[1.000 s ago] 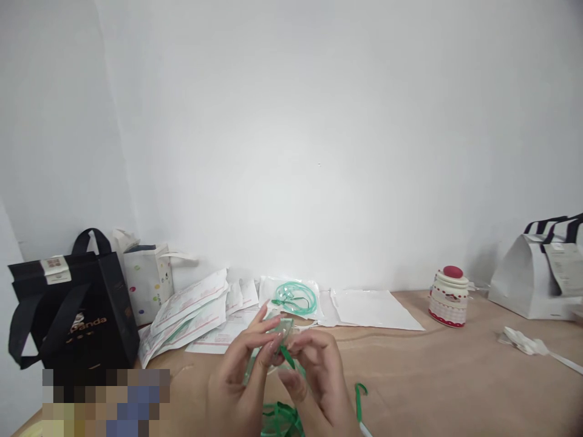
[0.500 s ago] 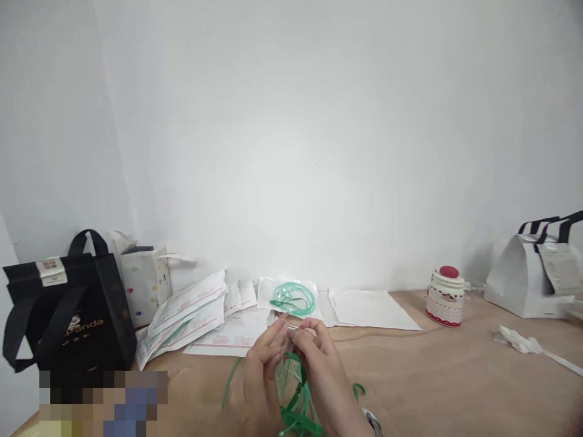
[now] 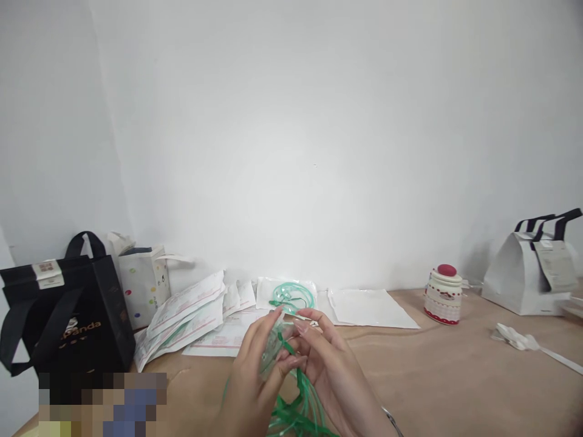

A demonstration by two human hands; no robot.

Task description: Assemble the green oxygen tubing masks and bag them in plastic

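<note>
A clear, green-tinted oxygen mask (image 3: 271, 351) is held up between both hands, low in the middle of the view. My left hand (image 3: 255, 373) is closed around its left side, fingers along the far edge and thumb across the near side. My right hand (image 3: 334, 370) grips the mask's right edge by thumb and fingertips, beside a green strap (image 3: 286, 343). Green tubing (image 3: 314, 400) and more strap hang in loops below the hands onto the table. The hands cover much of the mask.
Behind the hands lies a clear pack with coiled green tubing (image 3: 294, 296). White printed packets (image 3: 191, 309) overlap to its left, a flat white packet (image 3: 364, 306) to its right. A black bag (image 3: 91, 315), a red-lidded jar (image 3: 444, 297) and a white bag (image 3: 514, 279) stand around.
The mask has turned and shows more of its body between the hands. My hands have moved apart a little, with the right wrist shifting right. The view has shifted slightly.
</note>
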